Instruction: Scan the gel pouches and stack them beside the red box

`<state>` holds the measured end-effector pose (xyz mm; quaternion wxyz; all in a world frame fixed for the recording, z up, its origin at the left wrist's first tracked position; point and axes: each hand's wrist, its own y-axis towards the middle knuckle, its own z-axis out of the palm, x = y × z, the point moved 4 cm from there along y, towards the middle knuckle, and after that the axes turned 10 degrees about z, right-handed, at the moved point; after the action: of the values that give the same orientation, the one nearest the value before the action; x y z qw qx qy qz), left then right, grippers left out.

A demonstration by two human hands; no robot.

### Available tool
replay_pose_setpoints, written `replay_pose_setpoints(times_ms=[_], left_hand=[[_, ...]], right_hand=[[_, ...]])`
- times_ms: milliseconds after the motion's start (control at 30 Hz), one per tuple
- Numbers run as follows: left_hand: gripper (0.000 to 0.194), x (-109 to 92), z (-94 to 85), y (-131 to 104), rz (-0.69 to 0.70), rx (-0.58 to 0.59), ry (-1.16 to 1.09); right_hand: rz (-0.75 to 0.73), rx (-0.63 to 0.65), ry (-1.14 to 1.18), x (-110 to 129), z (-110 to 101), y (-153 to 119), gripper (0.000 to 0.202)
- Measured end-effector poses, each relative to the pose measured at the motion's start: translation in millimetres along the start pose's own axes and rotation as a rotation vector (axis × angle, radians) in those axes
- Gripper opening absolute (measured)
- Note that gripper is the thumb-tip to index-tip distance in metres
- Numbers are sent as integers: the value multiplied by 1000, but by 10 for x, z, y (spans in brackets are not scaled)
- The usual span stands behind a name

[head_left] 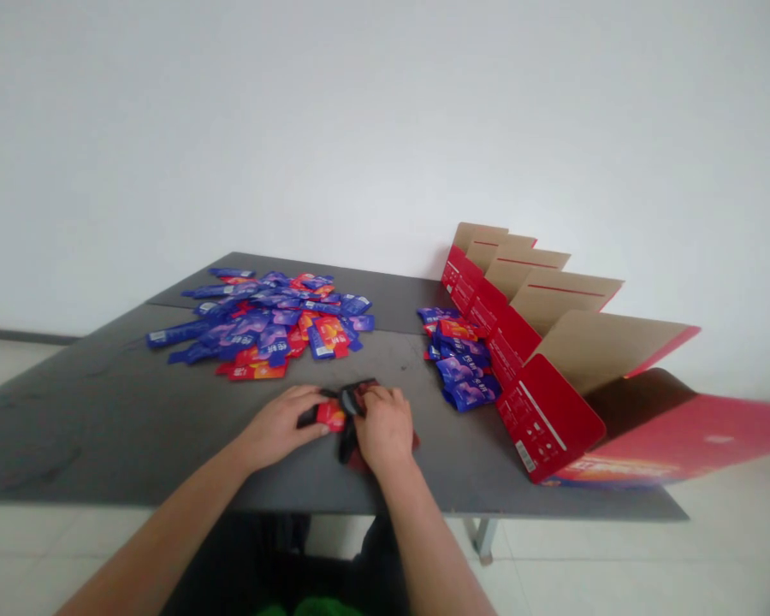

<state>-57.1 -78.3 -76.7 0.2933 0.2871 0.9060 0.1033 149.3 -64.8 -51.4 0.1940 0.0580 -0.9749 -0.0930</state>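
Left hand (pixel 288 421) pinches red packet (pixel 331 416), low over table (pixel 449 466), between both hands! Right hand (pixel 385 425) curls over black item (pixel 348 400); grip hidden, can't tell. Looks like two-handed handling step; next move seems to want steady left pinch.

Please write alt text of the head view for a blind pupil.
Left hand touches a red packet, right hand a dark, partly hidden item, on a grey table. Blue and red packets form two piles, the smaller pile beside open red cartons.
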Motion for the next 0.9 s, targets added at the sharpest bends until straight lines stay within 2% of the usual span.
replay_pose_setpoints(times_ms=[67, 133, 167, 233, 333, 400, 500, 600, 667, 767, 833, 900], left_hand=[[43, -14, -10, -2, 3, 8, 3], [44, -12, -13, -5, -1, 14, 11], [43, -7, -10, -5, -1, 15, 15], [42, 8, 2, -5, 3, 14, 21], [40, 25, 15, -2, 8, -4, 15], [38, 23, 14, 0, 0, -8, 6], [39, -3, 5, -1, 5, 15, -5], [44, -11, -14, -11, 0, 16, 6], [45, 4, -13, -20, -10, 15, 18], [41, 31, 13, -21, -6, 27, 18], [42, 46, 24, -16, -14, 23, 21], [46, 47, 16, -11, -31, 10, 29]], right_hand=[[99, 3, -51, -305, -147, 92, 22], [149, 5, -81, -432, -284, 154, 22], [143, -1, -72, -397, -321, 161, 21], [64, -11, -14, -163, -292, 121, 21], [-107, 9, 73, 271, -56, -19, 20], [-136, 20, 99, 344, 78, -83, 21], [-26, 14, 77, 35, 62, -24, 24], [107, 21, -10, -353, -135, 127, 22], [126, 5, -23, -382, -247, 165, 23], [4, -37, 48, -21, -223, 67, 24], [-112, -18, 88, 294, -89, -48, 22], [-146, 18, 89, 448, 38, -135, 21]])
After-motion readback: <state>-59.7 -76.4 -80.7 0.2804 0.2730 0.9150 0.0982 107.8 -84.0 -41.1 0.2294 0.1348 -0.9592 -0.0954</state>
